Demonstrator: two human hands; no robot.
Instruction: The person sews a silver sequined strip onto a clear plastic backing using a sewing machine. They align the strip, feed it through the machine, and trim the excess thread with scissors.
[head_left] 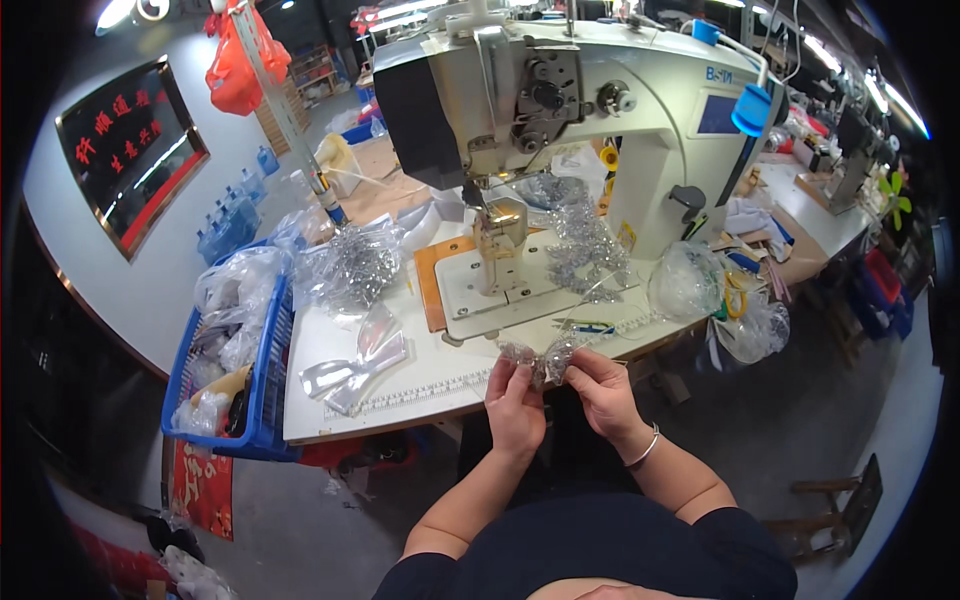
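Pinching a glittery silver piece (556,360) between left hand (517,408) and right hand (605,398), at the front edge of a white tabletop (310,422). Facing a white sewing machine (648,150), with small snips (588,327) near the front edge, glossy clear strips (352,370) near the front-left corner and a silver tinsel heap (358,268) toward the left edge. Flanked beyond that edge by a blue basket (275,360).

Table (440,360): white-topped, carries all below
Sewing machine (650,150): stands far, centre to right
Measuring strip (430,390): runs along near edge
Clear glossy pieces (375,362): lie near left, overlapping
Silver glittery heap (355,268): piled farther left
Silver glittery strands (590,250): lie right of machine's post
Small snips (590,327): lie near, right of centre
Plastic bag (682,283): sits at right, near machine's base
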